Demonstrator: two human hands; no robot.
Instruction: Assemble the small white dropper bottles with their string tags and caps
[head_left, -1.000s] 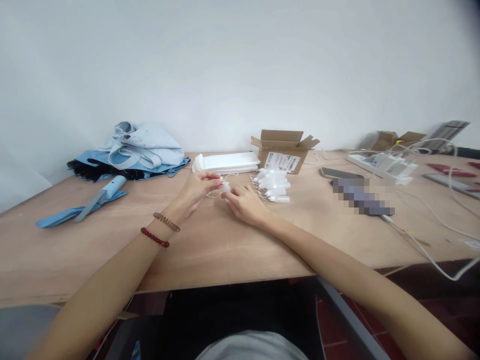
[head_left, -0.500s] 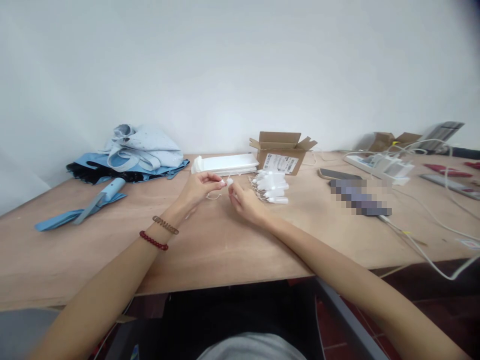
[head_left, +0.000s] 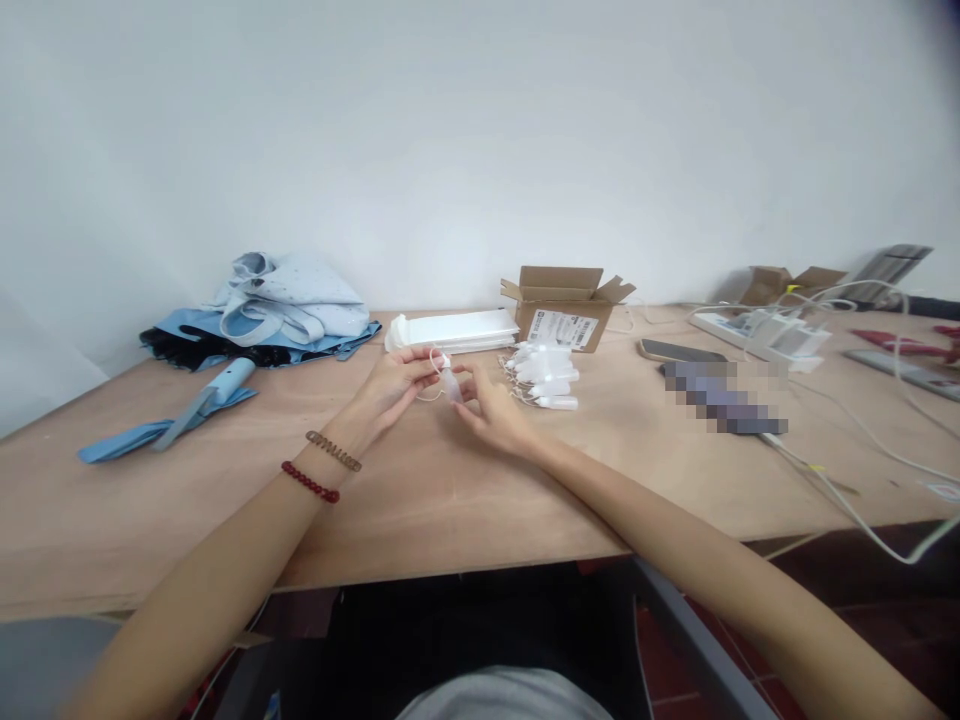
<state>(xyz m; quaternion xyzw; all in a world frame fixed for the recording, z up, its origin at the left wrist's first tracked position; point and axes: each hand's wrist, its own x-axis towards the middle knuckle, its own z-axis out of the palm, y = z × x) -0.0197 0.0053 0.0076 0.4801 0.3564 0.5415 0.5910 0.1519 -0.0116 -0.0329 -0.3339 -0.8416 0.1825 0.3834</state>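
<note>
My left hand (head_left: 396, 383) and my right hand (head_left: 491, 405) meet over the middle of the wooden table (head_left: 420, 480). Between their fingertips they pinch a small white piece (head_left: 450, 382) with a thin white string looping off it. The left wrist wears two bead bracelets (head_left: 321, 466). Just right of my right hand lies a pile of several similar small white pieces (head_left: 546, 374). Behind my hands sits a flat stack of white packets (head_left: 453, 327).
An open cardboard box (head_left: 564, 305) stands behind the pile. Light blue cloth and a folded blue umbrella (head_left: 247, 320) lie at the far left. To the right are a phone (head_left: 679, 350), a power strip (head_left: 765, 330), trailing white cables (head_left: 847, 480) and another open box (head_left: 787, 282).
Both hands have stayed in the same place while the fingers turned the small white piece; its string now loops up above the left fingertips.
</note>
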